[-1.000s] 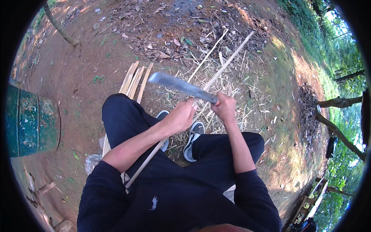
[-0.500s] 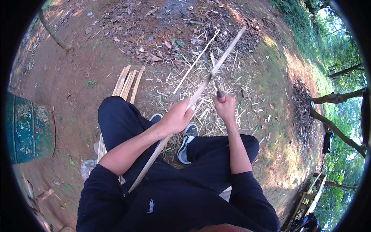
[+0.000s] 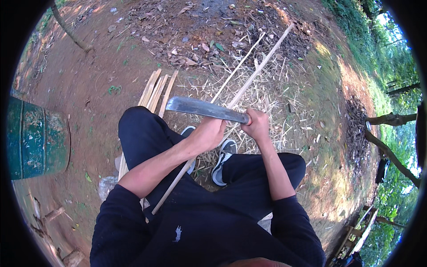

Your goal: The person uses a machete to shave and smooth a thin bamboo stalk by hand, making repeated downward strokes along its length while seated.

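Firmly gripped in the left hand [image 3: 210, 134], the stick [image 3: 263, 65] is held over the lap, its long axis slanted, far end pointed away and to the right. By its handle the machete [image 3: 200, 107] is clenched in the right hand [image 3: 257, 124]: across the stick the blade is held, tip pointed left, above scattered shavings [image 3: 284, 104]; whether they touch cannot be told.

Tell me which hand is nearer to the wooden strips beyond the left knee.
Left. The left hand, holding the long stick, is to the right of the wooden strips; the right hand, gripping the machete, is farther right.
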